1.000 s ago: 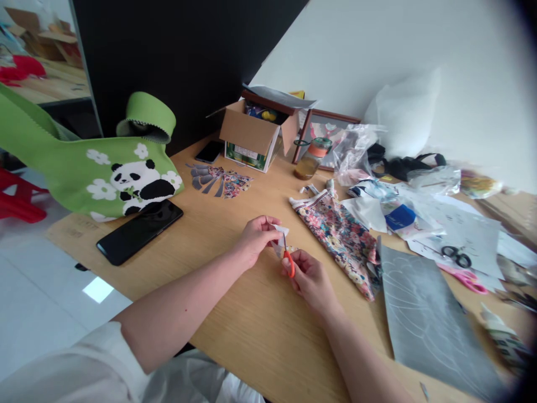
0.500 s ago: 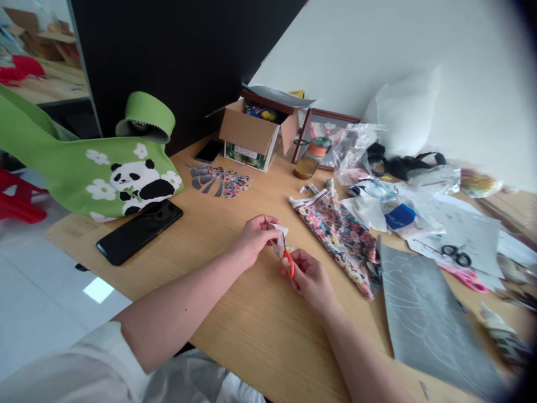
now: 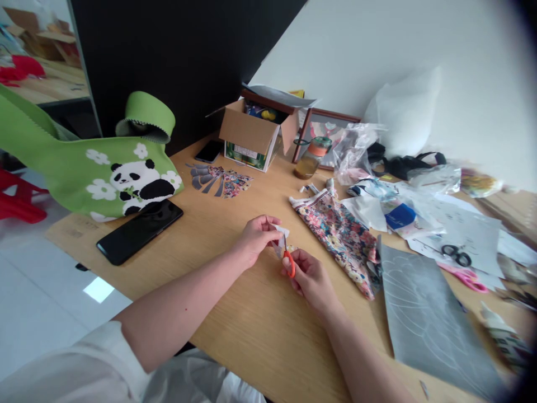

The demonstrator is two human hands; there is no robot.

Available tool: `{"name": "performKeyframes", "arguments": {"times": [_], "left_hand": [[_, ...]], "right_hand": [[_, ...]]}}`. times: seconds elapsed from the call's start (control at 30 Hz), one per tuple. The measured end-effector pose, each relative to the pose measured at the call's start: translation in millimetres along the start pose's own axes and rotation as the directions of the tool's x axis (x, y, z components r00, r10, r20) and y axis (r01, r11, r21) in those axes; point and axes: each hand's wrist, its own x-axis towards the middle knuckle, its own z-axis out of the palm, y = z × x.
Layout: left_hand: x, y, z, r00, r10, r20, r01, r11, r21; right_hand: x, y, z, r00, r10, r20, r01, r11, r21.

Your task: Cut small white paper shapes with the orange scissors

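My left hand [image 3: 259, 238] pinches a small whitish piece [image 3: 277, 242], paper or fabric, above the middle of the table. In my right hand [image 3: 309, 278] is a pair of orange-handled scissors [image 3: 289, 265], fingers closed round the loops. Its blades point up and away from me against the right edge of the piece; how far they are apart is too small to tell. A floral fabric [image 3: 335, 232] lies to the right of my hands. Farther back on the left, grey and floral cut pieces [image 3: 220, 181] lie fanned out.
A black phone [image 3: 140, 231] and a green panda bag [image 3: 126, 168] are at the left. An open carton [image 3: 247, 134] and a jar of brown liquid [image 3: 310, 159] stand behind. On the right lie a grey drawn sheet [image 3: 428, 319], pink scissors [image 3: 465, 277] and a glue bottle [image 3: 505, 338].
The whitish piece and the scissor blades have shifted very slightly against each other. Both hands stay in nearly the same place, and everything else is unchanged.
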Motion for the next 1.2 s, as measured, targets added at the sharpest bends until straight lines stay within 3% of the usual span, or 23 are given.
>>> {"name": "performKeyframes", "arguments": {"times": [1.2], "left_hand": [[-0.4, -0.4, -0.5, 1.0, -0.001, -0.008, 0.001, 1.0, -0.005]], "right_hand": [[-0.5, -0.8, -0.1, 1.0, -0.023, -0.009, 0.023, 1.0, -0.005]]}}
